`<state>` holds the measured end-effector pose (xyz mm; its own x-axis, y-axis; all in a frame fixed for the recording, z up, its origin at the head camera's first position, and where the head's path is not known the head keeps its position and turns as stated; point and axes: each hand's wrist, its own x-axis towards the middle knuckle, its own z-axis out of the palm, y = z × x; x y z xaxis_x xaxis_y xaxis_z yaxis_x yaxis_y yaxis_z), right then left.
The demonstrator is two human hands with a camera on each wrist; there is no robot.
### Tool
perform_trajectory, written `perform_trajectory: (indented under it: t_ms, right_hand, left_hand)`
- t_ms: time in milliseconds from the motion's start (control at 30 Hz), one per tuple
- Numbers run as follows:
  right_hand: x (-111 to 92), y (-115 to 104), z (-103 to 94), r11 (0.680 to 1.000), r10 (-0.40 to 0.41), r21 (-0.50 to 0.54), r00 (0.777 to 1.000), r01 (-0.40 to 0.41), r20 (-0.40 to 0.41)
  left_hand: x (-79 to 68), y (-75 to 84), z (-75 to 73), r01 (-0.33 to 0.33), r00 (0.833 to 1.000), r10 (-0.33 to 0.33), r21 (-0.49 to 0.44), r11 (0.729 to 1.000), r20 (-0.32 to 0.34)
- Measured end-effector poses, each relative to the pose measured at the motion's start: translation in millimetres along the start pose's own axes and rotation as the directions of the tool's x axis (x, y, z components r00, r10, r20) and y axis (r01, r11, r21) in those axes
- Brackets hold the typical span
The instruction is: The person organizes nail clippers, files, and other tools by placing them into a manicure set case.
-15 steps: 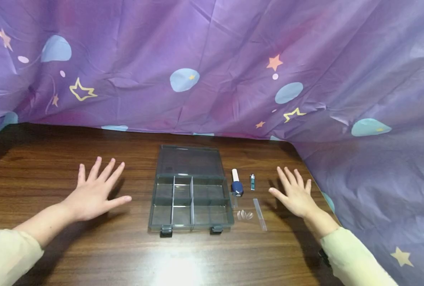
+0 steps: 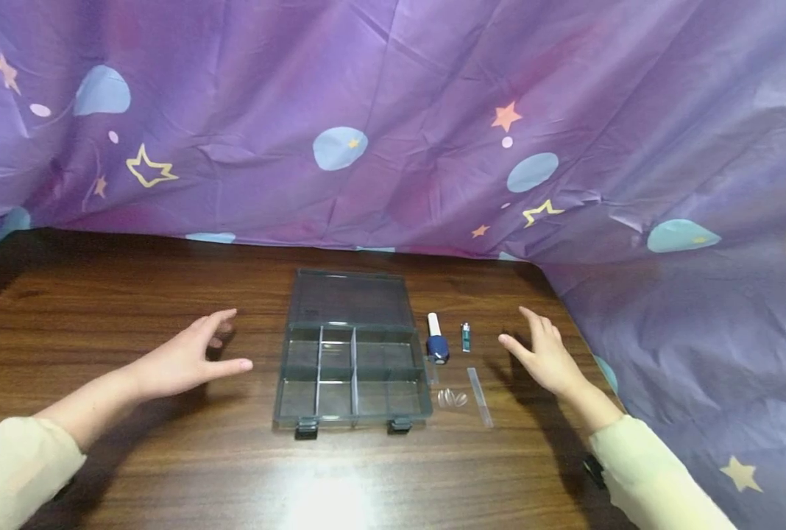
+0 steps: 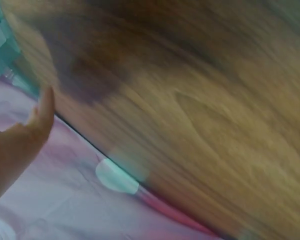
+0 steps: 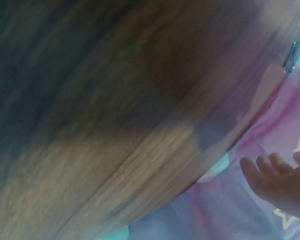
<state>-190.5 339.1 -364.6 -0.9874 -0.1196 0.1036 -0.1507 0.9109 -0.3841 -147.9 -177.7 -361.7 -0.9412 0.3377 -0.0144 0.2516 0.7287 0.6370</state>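
Note:
My left hand (image 2: 177, 362) hovers over the table left of a grey clear compartment box (image 2: 353, 372), holding nothing, its thumb pointing at the box and its fingers loosely bent. On the right, my right hand (image 2: 548, 361) hovers too, with nothing in it and its fingers relaxed. Between box and right hand lie a dark blue nail polish bottle (image 2: 437, 347) with a white cap, a small teal and silver nail clipper (image 2: 466, 338), several clear nail tips (image 2: 452, 398) and a clear flat strip (image 2: 480, 397). The box's lid (image 2: 349, 298) is folded back.
The brown wooden table (image 2: 188, 471) carries everything. A purple curtain (image 2: 419, 88) with stars hangs behind it and along its right side. Two black latches, including the left latch (image 2: 307, 429), stick out at the box's front edge.
My left hand has turned sideways, its spread fingers drawing together and bending. My right hand's fingers have also come closer together. The box and small items stay put.

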Motion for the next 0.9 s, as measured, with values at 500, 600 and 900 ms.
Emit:
perform_trajectory:
  t_ms: [500,600,900]
  right_hand:
    - [22.7,-13.5,1.4,0.811,0.268,0.494,0.950,-0.314,0.162]
    - [27.3,-13.8,4.4,0.741,0.278,0.573,0.937,-0.351,0.214]
    - [37.1,-19.3,15.5,0.604,0.294,0.666,0.899,-0.437,0.324]
  left_hand:
    - [16.6,6.0,15.0,0.305,0.944,-0.154,-0.589,0.748,0.293]
    - [18.8,7.2,20.6,0.337,0.932,-0.143,-0.645,0.686,0.334]
    - [20.1,9.4,36.3,0.397,0.903,-0.110,-0.704,0.589,0.416]
